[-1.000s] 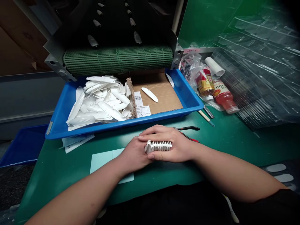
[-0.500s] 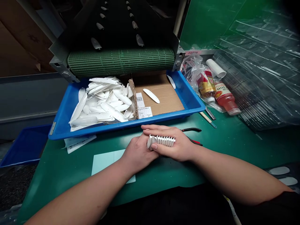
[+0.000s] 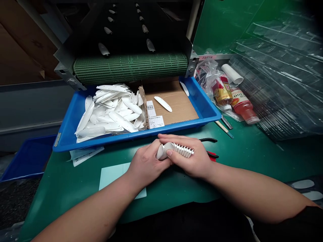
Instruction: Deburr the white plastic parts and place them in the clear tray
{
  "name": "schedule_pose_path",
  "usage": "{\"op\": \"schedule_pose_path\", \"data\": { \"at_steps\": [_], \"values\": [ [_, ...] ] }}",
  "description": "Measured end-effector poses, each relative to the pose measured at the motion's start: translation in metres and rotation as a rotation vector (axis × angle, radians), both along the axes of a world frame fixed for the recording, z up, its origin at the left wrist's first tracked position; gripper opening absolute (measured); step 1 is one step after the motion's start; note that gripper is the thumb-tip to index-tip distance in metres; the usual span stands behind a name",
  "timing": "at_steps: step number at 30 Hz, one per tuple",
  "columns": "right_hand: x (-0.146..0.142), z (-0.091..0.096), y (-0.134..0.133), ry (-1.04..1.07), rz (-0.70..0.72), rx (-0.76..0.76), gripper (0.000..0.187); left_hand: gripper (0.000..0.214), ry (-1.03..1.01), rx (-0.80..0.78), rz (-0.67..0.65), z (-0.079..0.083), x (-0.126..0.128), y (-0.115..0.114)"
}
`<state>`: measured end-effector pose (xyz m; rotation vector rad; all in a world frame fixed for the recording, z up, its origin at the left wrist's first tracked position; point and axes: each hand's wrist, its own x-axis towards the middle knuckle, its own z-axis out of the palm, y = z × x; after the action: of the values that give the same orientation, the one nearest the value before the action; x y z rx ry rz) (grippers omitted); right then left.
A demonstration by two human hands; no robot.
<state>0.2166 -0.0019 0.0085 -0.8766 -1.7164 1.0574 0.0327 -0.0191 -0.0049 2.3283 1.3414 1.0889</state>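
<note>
Stack of white plastic shells (image 3: 180, 150) held over the desk (image 3: 75, 174), near the blue tray (image 3: 141, 134) — left hand (image 3: 146, 163) and right hand (image 3: 194, 159) fingers closed around it; uneven squeeze could fan the pieces loose.

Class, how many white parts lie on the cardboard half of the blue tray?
2. One white part lies flat on the cardboard; a second white part rests against the far right wall of the blue tray. Others may hide behind the divider.

Two blue trays (image 3: 136, 136); two bottles (image 3: 243, 106); stacked white parts (image 3: 182, 150), perhaps nine.
</note>
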Motion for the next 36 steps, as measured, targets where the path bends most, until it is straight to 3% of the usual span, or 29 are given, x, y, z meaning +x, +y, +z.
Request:
{"op": "schedule_pose_path", "data": {
  "at_steps": [6,9,14,18,24,31,36],
  "values": [
    [-0.001,0.001,0.0,-0.022,-0.055,-0.133,0.034,0.024,0.049,-0.134,0.026,-0.004,-0.003,0.001],
    [-0.002,-0.002,0.001,-0.007,0.043,-0.068,0.04,0.012,0.037,-0.115,-0.074,-0.008,-0.003,0.003],
    [-0.001,-0.003,0.002,0.003,0.225,0.009,0.041,0.013,-0.087,-0.069,-0.282,-0.014,-0.006,0.007],
    [0.003,-0.001,0.008,0.036,0.394,-0.035,0.042,0.014,-0.093,-0.053,-0.428,-0.013,-0.009,0.01],
    [0.005,-0.002,0.014,0.04,0.459,-0.019,0.05,0.022,-0.167,-0.239,-0.411,-0.007,-0.004,0.005],
    [-0.001,0.0,0.006,-0.017,0.26,0.064,0.043,0.022,-0.135,-0.288,-0.311,-0.011,0.007,0.001],
    [0.0,0.003,0.006,0.062,0.319,-0.125,0.036,0.018,-0.169,-0.362,-0.321,-0.01,0.003,0.001]
  ]
}}
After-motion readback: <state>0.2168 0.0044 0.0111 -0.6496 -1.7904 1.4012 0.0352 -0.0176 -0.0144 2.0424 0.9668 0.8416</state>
